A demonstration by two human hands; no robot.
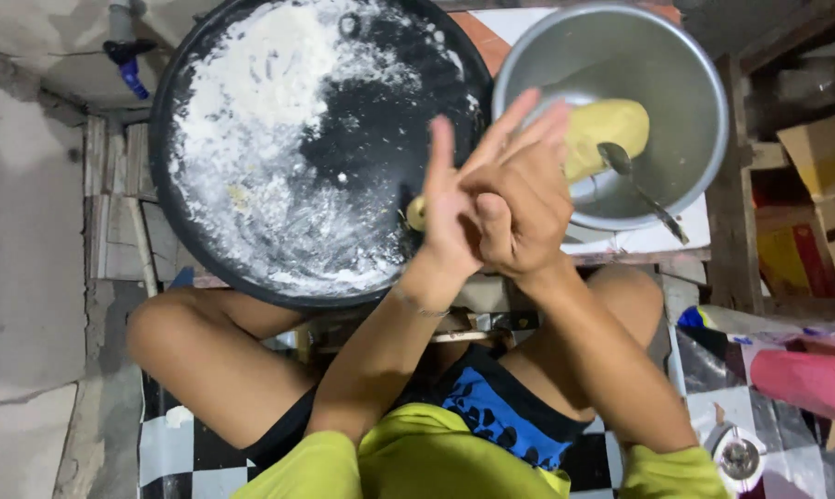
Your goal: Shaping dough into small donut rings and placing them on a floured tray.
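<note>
Overhead view of a seated person. The left hand (pixel 447 217) and right hand (pixel 521 208) are pressed palm against palm, fingers extended and slightly fanned, above the gap between a black round tray (pixel 172 231) dusted with flour (pixel 251 102) and a metal bowl (pixel 694 83). A small piece of yellow dough (pixel 417 213) protrudes at the heel of the left hand; most of it lies hidden between the palms. In the bowl rest a larger dough lump (pixel 611 125), partly covered by the fingertips, and a spoon (pixel 634 185). The tray's upper rim is cut off.
</note>
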